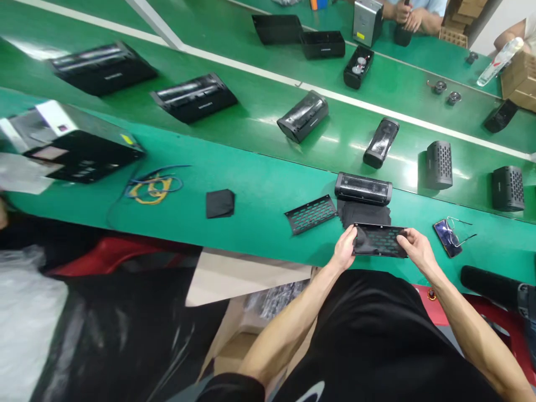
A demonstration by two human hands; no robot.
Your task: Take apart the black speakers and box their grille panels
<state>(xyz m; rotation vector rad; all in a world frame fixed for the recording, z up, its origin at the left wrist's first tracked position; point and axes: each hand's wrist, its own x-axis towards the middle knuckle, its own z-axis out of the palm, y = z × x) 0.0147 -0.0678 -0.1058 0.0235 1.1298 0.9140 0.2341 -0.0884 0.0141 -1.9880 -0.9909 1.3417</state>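
Between my two hands is a black slotted speaker grille, held at the table's near edge. A dark sheet seems to cover the slots on its left part. My left hand is closed round the grille's left end. My right hand pinches its right end, thumb on the face. Just beyond lies a stack of black cloth sheets, partly behind the grille. A black speaker body lies on its side behind the stack. Another slotted grille lies flat to the left.
Several speakers, one a speaker with a grille, stand along the green bench. A phone with glasses lies at right. Left are a black square stack, coiled cables and a boxy machine. A co-worker's hands work opposite.
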